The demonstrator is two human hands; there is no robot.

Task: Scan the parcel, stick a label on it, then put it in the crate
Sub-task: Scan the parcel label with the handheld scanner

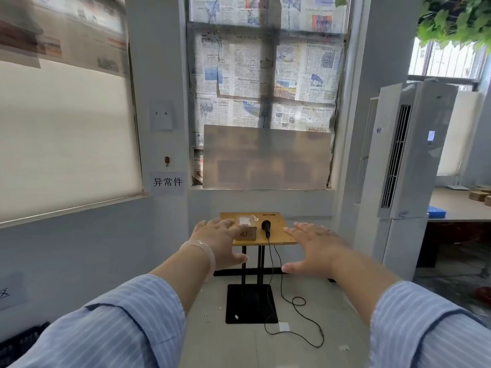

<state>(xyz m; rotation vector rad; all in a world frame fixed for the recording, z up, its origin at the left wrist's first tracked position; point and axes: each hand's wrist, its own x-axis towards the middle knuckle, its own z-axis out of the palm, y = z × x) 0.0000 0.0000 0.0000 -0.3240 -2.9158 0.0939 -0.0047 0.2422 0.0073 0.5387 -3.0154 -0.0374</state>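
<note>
Both hands reaching out toward the small table (pixel 279 241), palms down, fingers spread wide, gripping nothing; left hand (pixel 218 244) nearer the parcel, right hand (pixel 317 251) off to the scanner's side. Parcel (pixel 247 233), a small brown box, sitting on the table's left front, scanner (pixel 266 227) lying just right of it, label sheet (pixel 245 221) just behind it. Crate possibly the dark object at bottom left, can't tell. Judging first step: left taking the parcel, right taking the scanner by the handle, minding the cable (pixel 295 301)
</note>
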